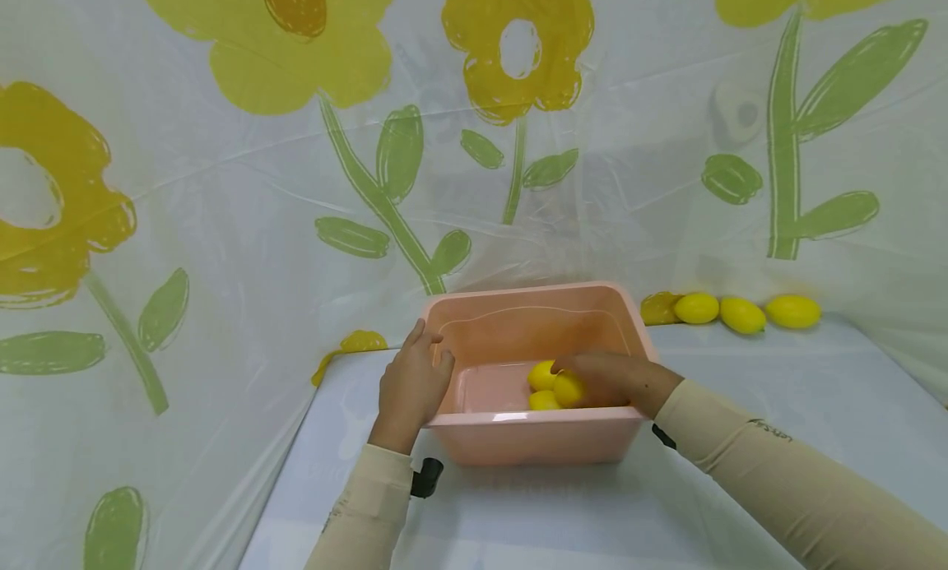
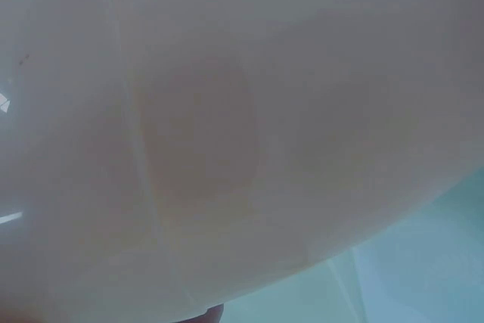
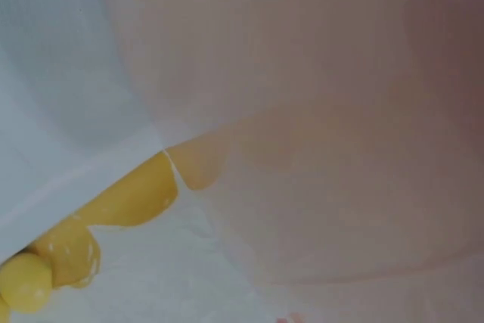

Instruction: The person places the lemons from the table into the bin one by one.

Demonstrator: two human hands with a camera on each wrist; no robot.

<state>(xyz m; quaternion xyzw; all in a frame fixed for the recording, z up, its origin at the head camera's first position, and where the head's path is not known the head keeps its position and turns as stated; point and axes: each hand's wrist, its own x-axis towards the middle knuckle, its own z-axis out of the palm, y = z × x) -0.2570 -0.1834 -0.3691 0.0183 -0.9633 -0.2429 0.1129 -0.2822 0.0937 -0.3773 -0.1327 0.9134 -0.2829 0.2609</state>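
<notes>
A pink plastic basin (image 1: 529, 440) sits tilted slightly toward me on the table, its outer wall filling most of both wrist views. My left hand (image 1: 416, 382) holds its left rim, thumb on the inner side. Inside the basin, toward the right, three yellow lemons lie clustered: one at the back (image 1: 542, 376), one at the front (image 1: 544, 400) and one (image 1: 568, 389) under my right hand (image 1: 603, 378). That hand reaches in over the right rim with its fingers round this last lemon; its palm hides part of the fruit.
Three more lemons lie in a row at the table's back right: a left one (image 1: 697, 308), a middle one (image 1: 743, 315) and a right one (image 1: 794, 312). A white sheet (image 1: 629, 192) printed with yellow flowers hangs behind the pale table (image 1: 518, 521).
</notes>
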